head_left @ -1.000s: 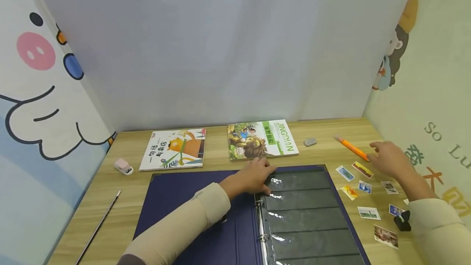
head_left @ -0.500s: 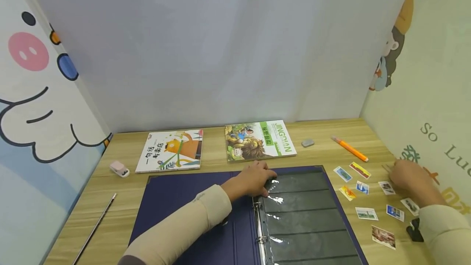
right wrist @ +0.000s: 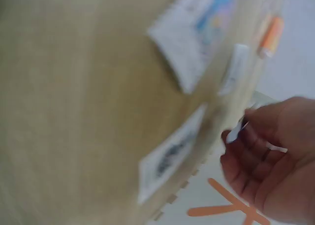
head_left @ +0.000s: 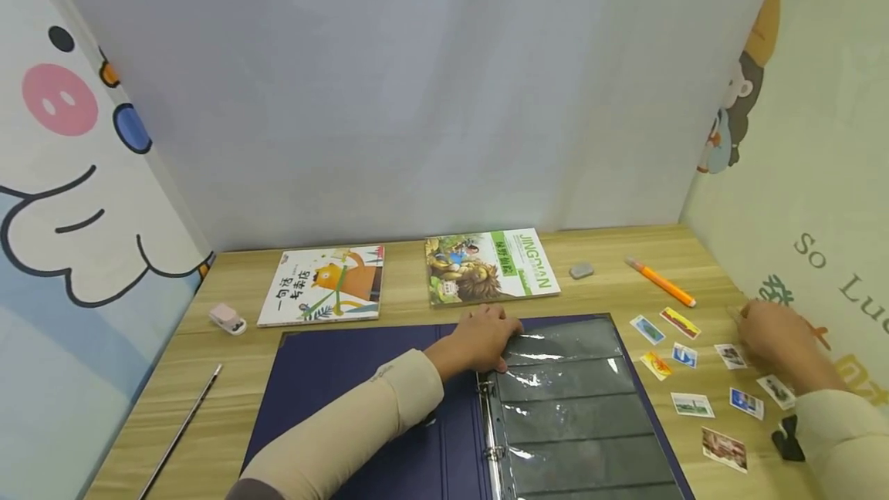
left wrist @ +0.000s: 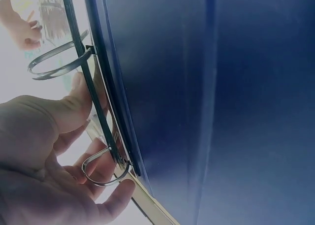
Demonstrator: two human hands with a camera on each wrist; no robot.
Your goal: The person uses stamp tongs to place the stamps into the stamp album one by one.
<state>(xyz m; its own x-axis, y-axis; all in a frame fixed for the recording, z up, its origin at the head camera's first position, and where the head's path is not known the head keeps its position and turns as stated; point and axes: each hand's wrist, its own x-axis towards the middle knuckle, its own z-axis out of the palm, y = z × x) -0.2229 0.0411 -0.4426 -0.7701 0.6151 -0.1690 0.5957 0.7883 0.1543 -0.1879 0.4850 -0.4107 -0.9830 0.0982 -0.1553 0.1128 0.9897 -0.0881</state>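
A dark blue stamp album (head_left: 347, 392) lies spread out in front of me, its black pocket page (head_left: 576, 415) with clear strips on the right. My left hand (head_left: 482, 338) rests at the page's upper left corner. In the left wrist view, its thumb (left wrist: 74, 104) lies against the page edge beside the metal rings (left wrist: 56, 67). At the far right, my right hand (head_left: 778, 338) hovers low over the table among small stamps. Its thumb and fingers pinch a small, thin, pale piece (right wrist: 235, 132), mostly hidden; whether it is a stamp is unclear.
Several loose stamps (head_left: 691, 404) lie right of the album, with a small black object (head_left: 788, 439) near the sleeve. Behind are an orange pen (head_left: 663, 282), a grey eraser (head_left: 581, 270) and two picture books (head_left: 493, 266). A pencil (head_left: 182, 430) and a pink-white item (head_left: 228, 318) lie left.
My right hand has moved right and toward me from near the orange pen, then nearly stopped. My left hand stays at the page corner; glare on the page has shifted.
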